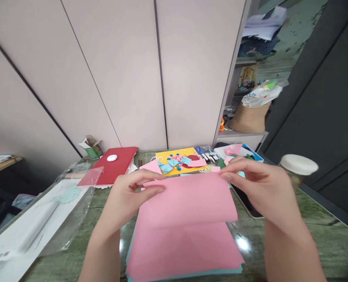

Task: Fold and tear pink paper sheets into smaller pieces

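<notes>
A sheet of pink paper [188, 199] bends over on itself, held up just above a pile. My left hand [132, 196] pinches its upper left edge between thumb and fingers. At its upper right corner, my right hand [258, 184] grips it between thumb and forefinger. Under the sheet lies a stack of pink paper [185, 252], with light blue paper [209, 273] showing along its lower edge. Small pink paper pieces [215, 169] lie just past the held edge.
Folded blue paper pieces [166, 168] and small pink and blue bits sit on a yellow sheet [174, 153]. A red folder [118, 160], white scissors [157, 159], a plastic sleeve [71, 219], a dark tablet-like device [247, 203] and a white-lidded jar [298, 164] surround the stack.
</notes>
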{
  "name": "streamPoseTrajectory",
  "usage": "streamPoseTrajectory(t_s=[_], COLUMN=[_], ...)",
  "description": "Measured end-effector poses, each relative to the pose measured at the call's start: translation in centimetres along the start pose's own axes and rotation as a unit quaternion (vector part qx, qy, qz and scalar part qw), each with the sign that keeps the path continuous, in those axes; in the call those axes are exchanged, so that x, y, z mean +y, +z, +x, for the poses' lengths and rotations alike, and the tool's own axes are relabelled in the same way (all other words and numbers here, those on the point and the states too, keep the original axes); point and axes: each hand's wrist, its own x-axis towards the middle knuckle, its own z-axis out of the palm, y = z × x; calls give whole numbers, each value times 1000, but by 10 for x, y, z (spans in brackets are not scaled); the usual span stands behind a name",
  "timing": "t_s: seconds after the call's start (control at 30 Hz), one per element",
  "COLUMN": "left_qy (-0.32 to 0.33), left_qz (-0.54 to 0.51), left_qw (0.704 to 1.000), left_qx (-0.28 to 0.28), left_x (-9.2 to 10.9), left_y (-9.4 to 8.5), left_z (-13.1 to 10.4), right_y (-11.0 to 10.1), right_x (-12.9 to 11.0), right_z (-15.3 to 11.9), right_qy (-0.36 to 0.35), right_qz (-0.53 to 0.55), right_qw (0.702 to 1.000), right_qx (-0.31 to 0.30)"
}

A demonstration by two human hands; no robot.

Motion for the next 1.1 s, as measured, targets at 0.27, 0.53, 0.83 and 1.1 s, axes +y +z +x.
streamPoseTrajectory(t_s=[0.27,0.53,0.83,1.1], left_qy=[2,6,-10,-12], left_qz=[6,-4,-10,-12], left_qw=[1000,1000,1000,1000], left_qx=[6,-4,-8,-10], left_x=[1,3,4,3], left_y=[-1,-1,1,1], left_z=[-2,-2,-3,-4], right_y=[0,0,1,1], right_x=[0,3,13,14], right_z=[0,1,5,6], right_qy=[-3,16,41,43], right_qz=[15,44,63,43], right_qw=[1000,999,997,998], right_qx=[-1,-13,-14,-19])
